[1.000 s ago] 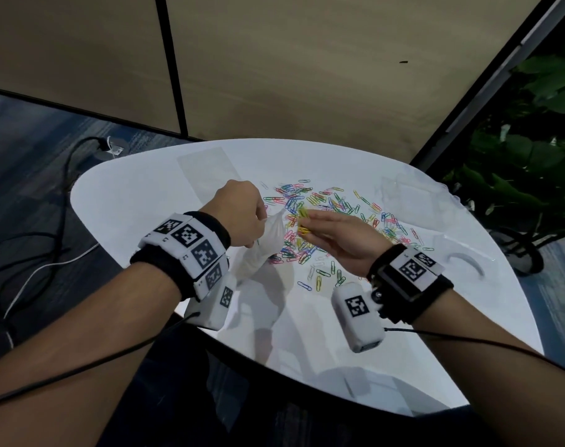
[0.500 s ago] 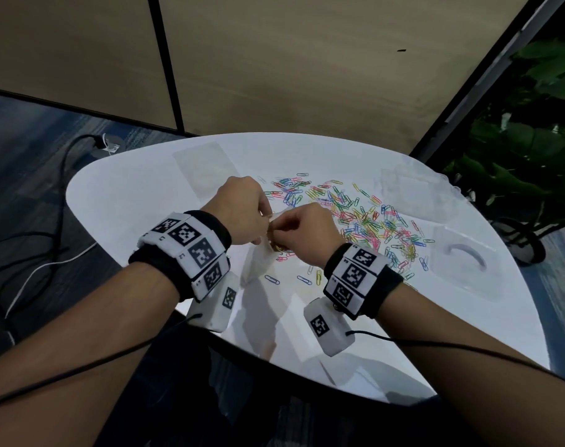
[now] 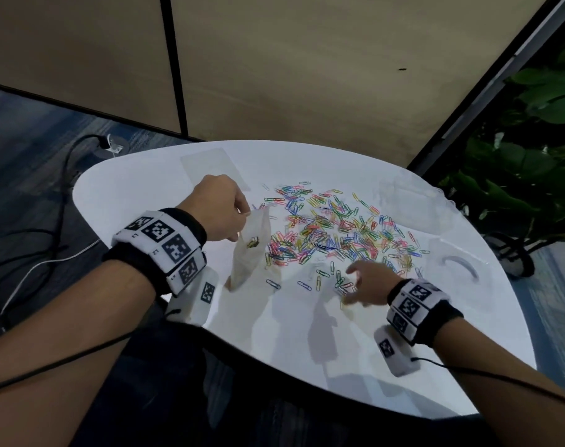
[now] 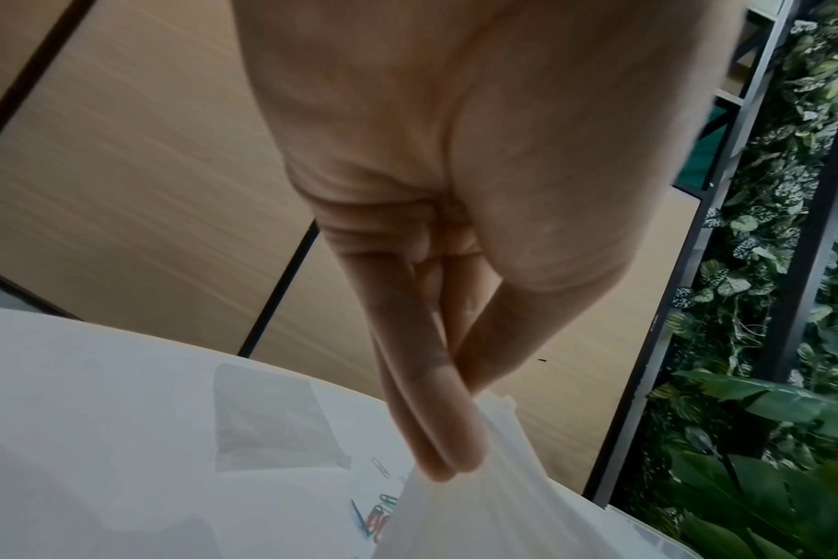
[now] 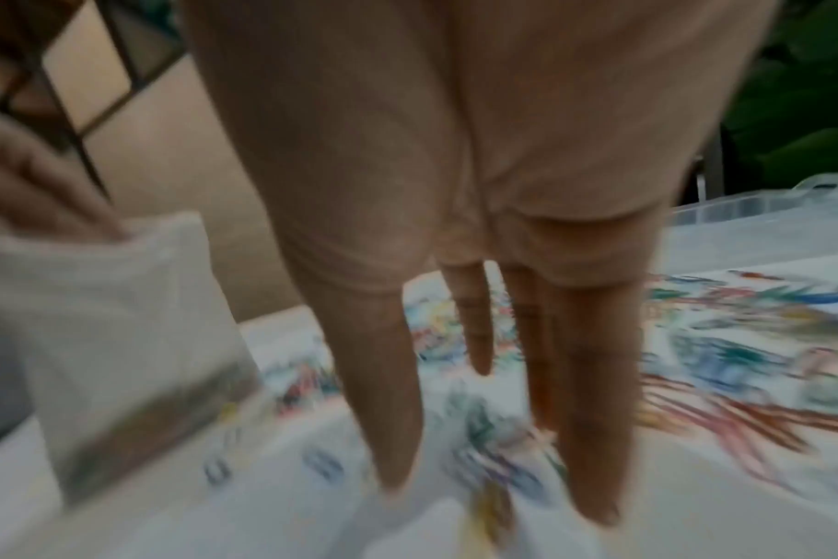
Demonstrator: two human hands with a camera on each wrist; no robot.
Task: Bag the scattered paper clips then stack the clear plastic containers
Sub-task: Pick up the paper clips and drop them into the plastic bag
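Note:
Coloured paper clips (image 3: 332, 230) lie scattered across the middle of the white table (image 3: 307, 343). My left hand (image 3: 223, 211) pinches the top edge of a clear plastic bag (image 3: 250, 250), which hangs upright with a few clips inside. The pinch on the bag (image 4: 479, 503) by my left hand (image 4: 446, 446) shows close up in the left wrist view. My right hand (image 3: 358, 285) hovers blurred over the near edge of the clips, fingers straight and spread, holding nothing. In the right wrist view my right hand (image 5: 498, 472) points down at the clips (image 5: 694, 359), the bag (image 5: 115, 340) at the left.
A second flat clear bag (image 3: 213, 166) lies at the table's far left. Clear plastic containers sit at the far right (image 3: 403, 195) and right (image 3: 458, 262) of the table. Cables trail on the floor (image 3: 49, 221) at left; plants (image 3: 516, 188) stand beyond the right edge.
My right hand had gone to the bag's mouth with clips and has now drawn back right and down to the near edge of the pile, empty. The left hand still holds the bag.

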